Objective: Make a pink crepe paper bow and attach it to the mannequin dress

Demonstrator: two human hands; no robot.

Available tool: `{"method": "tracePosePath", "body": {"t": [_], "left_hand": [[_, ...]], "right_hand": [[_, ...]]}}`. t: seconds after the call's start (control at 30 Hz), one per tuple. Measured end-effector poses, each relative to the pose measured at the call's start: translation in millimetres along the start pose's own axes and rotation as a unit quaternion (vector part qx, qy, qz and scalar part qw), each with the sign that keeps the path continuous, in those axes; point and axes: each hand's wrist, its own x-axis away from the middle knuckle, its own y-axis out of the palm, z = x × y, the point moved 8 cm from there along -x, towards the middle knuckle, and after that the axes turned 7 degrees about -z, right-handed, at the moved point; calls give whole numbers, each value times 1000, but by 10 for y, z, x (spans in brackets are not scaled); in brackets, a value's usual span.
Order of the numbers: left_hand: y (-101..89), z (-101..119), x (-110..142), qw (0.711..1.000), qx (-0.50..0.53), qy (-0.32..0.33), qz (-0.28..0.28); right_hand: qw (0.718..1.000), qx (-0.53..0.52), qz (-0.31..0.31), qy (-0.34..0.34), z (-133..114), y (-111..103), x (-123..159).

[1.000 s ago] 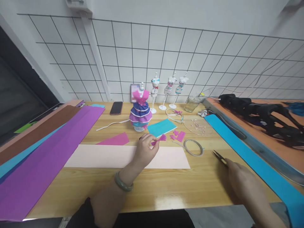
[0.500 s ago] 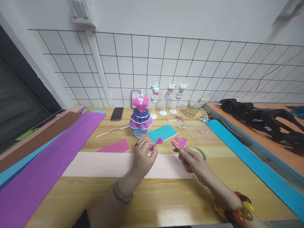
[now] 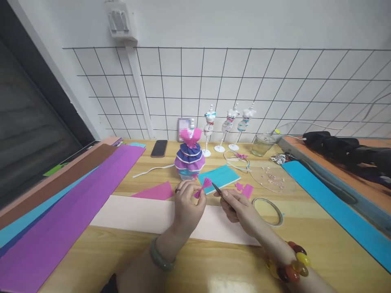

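Note:
My left hand (image 3: 188, 205) pinches a small pleated pink paper fan (image 3: 204, 186) between thumb and fingers, above a long pale pink paper strip (image 3: 137, 211). My right hand (image 3: 240, 207) grips dark tweezers (image 3: 217, 189) whose tips point up-left, close to the fan. Just behind the hands stands a small mannequin in a pink, blue and purple paper dress (image 3: 189, 156). A turquoise paper piece (image 3: 221, 176) lies behind the fan.
Long purple (image 3: 61, 215), brown and blue paper sheets lie at left. A tape ring (image 3: 269, 205), pink scraps (image 3: 244, 188), a clear dish of beads (image 3: 270, 176), a glass (image 3: 262, 144), a phone (image 3: 159, 148) and three bare mannequins (image 3: 227, 126) sit on the wooden table. A blue strip (image 3: 332, 207) runs along the right.
My right hand picked up the tweezers at the right and brought them left to the fan. My left hand kept hold of the fan. The camera view shifted slightly.

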Motion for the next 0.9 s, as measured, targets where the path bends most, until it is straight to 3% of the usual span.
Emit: {"method": "tracePosePath", "body": {"t": [0.3, 0.43, 0.5, 0.57, 0.7, 0.9], "left_hand": [[50, 14, 15, 999, -33, 16, -18], [94, 27, 30, 997, -59, 27, -36], [148, 58, 42, 994, -77, 43, -63], [223, 90, 58, 988, -94, 60, -103], [371, 120, 105, 972, -119, 79, -187], [457, 127, 138, 961, -105, 86, -239]], "right_hand": [[999, -38, 25, -4, 44, -87, 4], [993, 57, 81, -65, -64, -200, 61], [967, 171, 143, -123, -199, -281, 142], [923, 294, 170, -181, -324, -273, 213], [844, 471, 87, -243, -340, -72, 228], [817, 534, 30, -216, -250, -8, 202]]}}
